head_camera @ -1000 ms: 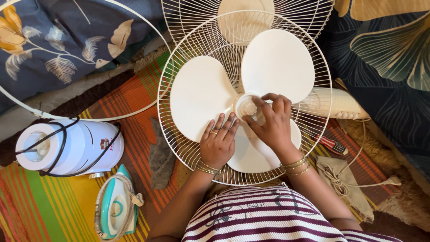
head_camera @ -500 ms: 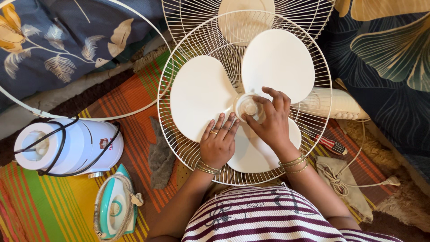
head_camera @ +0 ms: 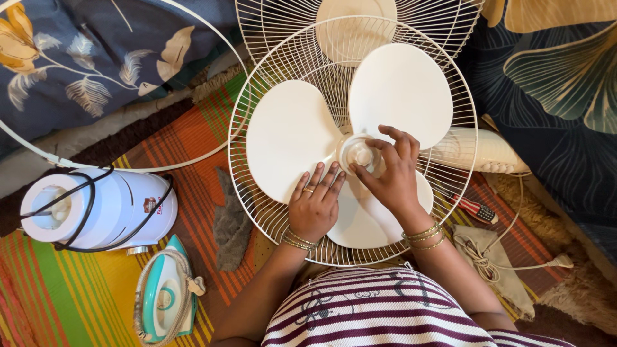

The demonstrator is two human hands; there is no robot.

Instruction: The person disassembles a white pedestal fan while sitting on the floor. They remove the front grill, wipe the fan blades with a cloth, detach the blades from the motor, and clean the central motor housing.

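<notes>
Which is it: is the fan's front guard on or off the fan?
Off. The blades lie bare in the rear guard, both hands touching them; a second guard lies behind.

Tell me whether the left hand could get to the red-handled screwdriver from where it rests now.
Probably not directly. The left hand lies flat on a fan blade, while the screwdriver lies on the mat beyond the right hand and forearm, which cross the path.
</notes>
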